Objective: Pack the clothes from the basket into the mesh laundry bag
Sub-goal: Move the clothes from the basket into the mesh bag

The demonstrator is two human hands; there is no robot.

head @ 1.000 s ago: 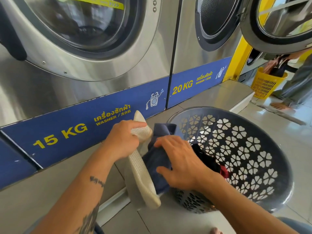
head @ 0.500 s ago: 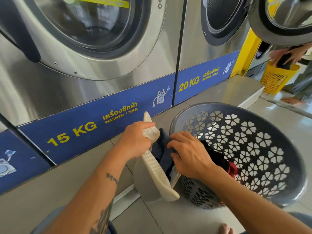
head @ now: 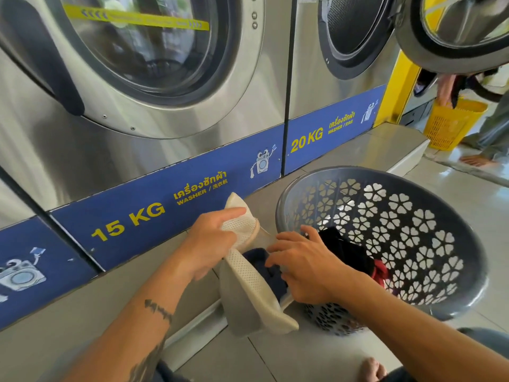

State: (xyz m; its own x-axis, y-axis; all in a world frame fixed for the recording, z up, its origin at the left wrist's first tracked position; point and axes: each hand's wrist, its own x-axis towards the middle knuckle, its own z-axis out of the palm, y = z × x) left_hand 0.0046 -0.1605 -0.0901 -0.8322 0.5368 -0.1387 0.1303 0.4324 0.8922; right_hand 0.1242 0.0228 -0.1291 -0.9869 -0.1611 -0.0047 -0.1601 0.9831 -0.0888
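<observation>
A cream mesh laundry bag [head: 249, 285] hangs beside a grey plastic basket [head: 407, 232] with flower-shaped holes. My left hand [head: 212, 244] grips the bag's upper rim and holds its mouth apart. A navy garment [head: 268, 267] sits inside the bag's mouth, and my right hand [head: 305, 267] presses on it with curled fingers. In the basket lie a black garment [head: 344, 249] and a red one [head: 381, 271], close behind my right wrist.
Steel washers marked 15 KG [head: 129, 219] and 20 KG [head: 307, 139] stand on a raised ledge [head: 380, 144] right behind the bag. An open washer door [head: 454, 37] juts out at top right. Another person's bare foot [head: 478, 160] and a yellow basket [head: 451, 125] are at far right.
The navy garment has gone from above the bag's mouth down inside it, pushed by my right hand. My left hand has kept its hold on the rim.
</observation>
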